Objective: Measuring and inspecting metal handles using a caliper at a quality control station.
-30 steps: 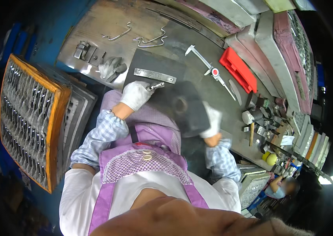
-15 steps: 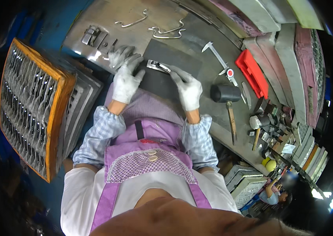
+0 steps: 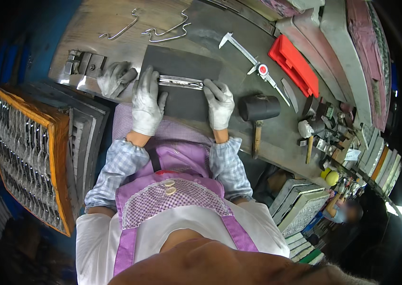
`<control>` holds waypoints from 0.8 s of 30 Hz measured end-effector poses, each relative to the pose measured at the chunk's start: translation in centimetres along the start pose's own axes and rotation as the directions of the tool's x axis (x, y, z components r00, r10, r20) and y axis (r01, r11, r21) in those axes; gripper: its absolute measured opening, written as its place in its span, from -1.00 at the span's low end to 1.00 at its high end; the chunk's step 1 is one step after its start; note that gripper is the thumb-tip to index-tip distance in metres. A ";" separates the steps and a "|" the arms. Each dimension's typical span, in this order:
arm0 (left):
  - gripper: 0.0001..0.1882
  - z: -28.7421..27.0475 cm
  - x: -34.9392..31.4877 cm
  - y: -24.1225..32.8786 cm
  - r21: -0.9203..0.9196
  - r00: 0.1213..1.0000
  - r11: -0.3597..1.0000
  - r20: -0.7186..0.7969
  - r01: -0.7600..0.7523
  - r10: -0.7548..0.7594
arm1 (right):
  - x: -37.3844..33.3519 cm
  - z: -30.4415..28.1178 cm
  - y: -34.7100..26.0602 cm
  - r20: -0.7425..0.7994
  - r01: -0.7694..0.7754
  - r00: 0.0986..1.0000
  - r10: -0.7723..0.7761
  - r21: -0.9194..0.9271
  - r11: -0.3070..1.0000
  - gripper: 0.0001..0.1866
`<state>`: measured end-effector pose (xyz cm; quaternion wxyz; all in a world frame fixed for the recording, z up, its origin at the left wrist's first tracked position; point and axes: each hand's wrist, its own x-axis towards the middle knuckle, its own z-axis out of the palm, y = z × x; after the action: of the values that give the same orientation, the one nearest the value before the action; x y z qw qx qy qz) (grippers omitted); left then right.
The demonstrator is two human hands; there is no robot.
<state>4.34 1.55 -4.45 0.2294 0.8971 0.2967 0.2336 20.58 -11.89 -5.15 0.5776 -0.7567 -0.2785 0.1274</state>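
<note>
A long, narrow, shiny metal part [image 3: 180, 82] lies nearly level over a dark flat mat [image 3: 184, 104] on the workbench, between my gloved hands. My right hand [image 3: 220, 102] is closed, its thumb and fingers pinching the part's right end. At the other end is my left hand [image 3: 148, 104], its fingers stretched out beside the part and the thumb apart. Its fingertips are at the part's left tip; whether they grip it I cannot make out. Both hands wear white gloves with greyed fingers.
Left of the mat lie a grey glove [image 3: 114, 80] and a metal fixture [image 3: 84, 63]. Bent metal rods [image 3: 167, 35] lie beyond. Rightward are a caliper [image 3: 253, 64], a red tray [image 3: 293, 64] and a black mallet [image 3: 259, 108]. An orange-edged rack [image 3: 61, 166] of shiny parts stands left.
The metal part has turned from slanting to nearly level and shows more of its length. My left hand has come up to its left end. The whole view has shifted.
</note>
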 end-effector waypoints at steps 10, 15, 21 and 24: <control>-0.30 -0.4 0.1 0.5 0.067 0.999 0.997 0.006 0.031 -0.032 | -0.6 -0.8 -2.0 0.211 0.348 0.936 -0.284 -0.418 0.839 -0.70; -0.52 -4.1 3.8 3.6 -0.044 0.991 0.992 -0.067 -0.120 0.117 | -0.3 -1.1 0.0 0.062 0.066 0.996 -0.060 -0.089 0.994 -0.64; -0.78 -3.7 9.6 -0.4 0.052 0.988 0.994 -0.127 0.098 -0.090 | -1.1 -1.3 0.8 0.032 0.109 0.994 -0.105 -0.195 0.975 -0.67; -0.73 -3.5 13.7 -8.0 0.252 0.988 0.956 -0.066 0.152 -0.140 | -0.9 -0.8 -0.1 0.069 0.135 0.990 -0.121 -0.248 0.959 -0.66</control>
<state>8.76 17.08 -2.20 0.1211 0.8890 0.3952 0.1969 20.24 -12.98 -4.97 0.4764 -0.8006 -0.3559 0.0735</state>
